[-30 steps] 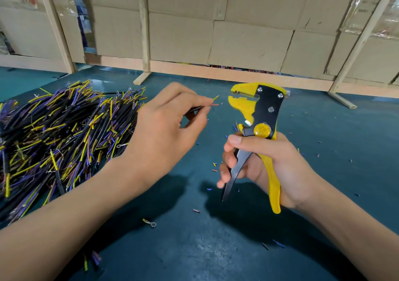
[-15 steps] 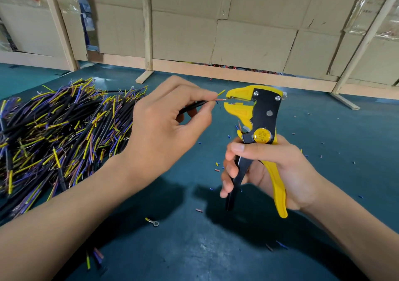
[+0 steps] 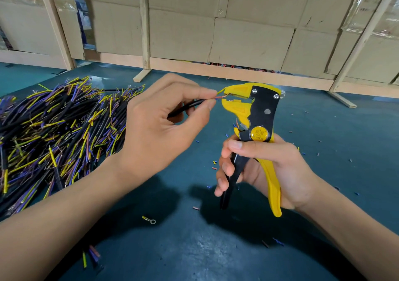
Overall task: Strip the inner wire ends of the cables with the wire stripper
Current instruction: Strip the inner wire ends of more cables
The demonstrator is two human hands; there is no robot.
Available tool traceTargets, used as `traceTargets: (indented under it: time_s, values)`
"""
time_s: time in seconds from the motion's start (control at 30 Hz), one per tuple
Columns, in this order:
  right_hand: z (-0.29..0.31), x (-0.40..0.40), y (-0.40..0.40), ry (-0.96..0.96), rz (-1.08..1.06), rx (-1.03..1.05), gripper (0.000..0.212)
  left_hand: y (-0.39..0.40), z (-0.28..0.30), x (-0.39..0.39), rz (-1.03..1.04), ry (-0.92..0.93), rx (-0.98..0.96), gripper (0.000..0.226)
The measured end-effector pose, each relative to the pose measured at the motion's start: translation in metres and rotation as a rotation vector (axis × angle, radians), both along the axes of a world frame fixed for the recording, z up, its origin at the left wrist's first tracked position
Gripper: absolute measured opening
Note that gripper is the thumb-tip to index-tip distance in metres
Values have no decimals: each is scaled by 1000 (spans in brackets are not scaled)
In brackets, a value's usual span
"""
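Note:
My left hand (image 3: 159,127) pinches a short black cable (image 3: 190,106) between thumb and forefinger, its thin inner wire ends pointing right. One reddish wire end reaches into the open yellow jaws of the wire stripper (image 3: 257,116). My right hand (image 3: 267,168) grips the stripper's black and yellow handles and holds the tool upright above the table, jaws to the left. The handles stand spread apart.
A big heap of black cables (image 3: 54,129) with yellow, blue and purple wire ends lies at the left on the dark teal table (image 3: 216,248). Small insulation scraps and a ring terminal (image 3: 151,220) are scattered about. Cardboard panels in wooden frames (image 3: 237,32) stand behind.
Both hands have come together: the cable end moved right and the stripper moved left and up, so the wire end now sits in the jaws.

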State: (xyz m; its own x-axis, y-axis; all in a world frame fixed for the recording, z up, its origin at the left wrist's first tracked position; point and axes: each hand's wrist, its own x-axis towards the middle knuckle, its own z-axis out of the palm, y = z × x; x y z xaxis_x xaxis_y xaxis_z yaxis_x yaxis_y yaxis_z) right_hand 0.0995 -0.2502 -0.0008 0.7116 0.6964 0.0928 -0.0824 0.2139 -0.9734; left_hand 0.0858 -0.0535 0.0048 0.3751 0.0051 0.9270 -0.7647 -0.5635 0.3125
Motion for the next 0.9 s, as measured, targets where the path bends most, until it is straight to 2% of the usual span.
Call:
traceTargets:
  time_s: [0.17,0.53,0.9]
  values:
    - [-1,1,-1,9,-14,6,17,1,1,0,-18,-15,20,11]
    - [-3,3,-2,-25,2,10,14,4,2,-1,149,-43,91,9]
    - [-7,5,-1,-60,-29,-4,12,5,5,-3,100,-25,106,7]
